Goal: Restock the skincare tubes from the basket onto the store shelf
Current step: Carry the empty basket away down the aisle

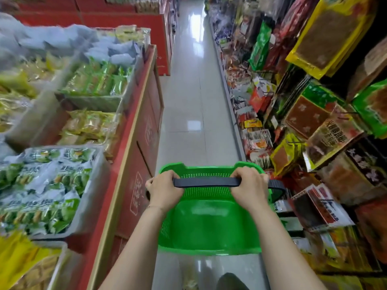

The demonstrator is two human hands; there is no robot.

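Floor: a pale, glossy tiled aisle floor point(194, 97) runs straight ahead down the middle, with ceiling lights reflecting off it.

Right side: tall snack shelving point(232, 114) lines the whole aisle, crammed with hanging packets. There are big yellow-edged bags point(326, 36) up top and red, green and brown ones below. The print is too blurry to read.

Left side: a long red cardboard-panelled display stand point(144, 130) carries clear plastic bins point(94, 103). They're piled with green, yellow and silvery-blue wrapped snack packs point(41, 185).

Basket: the bright green plastic shopping basket point(209, 222) hangs in mid-aisle right in front of the person, off the floor and between the stand and the shelving. Looking inside you get the perforated walls and the smooth green bottom, so no skincare tubes show from here.

Handle: a flat black plastic carry handle point(207, 182) spans the top of the basket from side to side. A second black handle point(276, 184) is flopped over the right rim.

Left hand: the left hand point(164, 190) is wrapped round the left end of the raised handle, knuckles up and fingers curled right under it.

Right hand: the right hand point(249, 189) has the same full-fist grip on the right end. The two hands are well apart, with bare handle between them.
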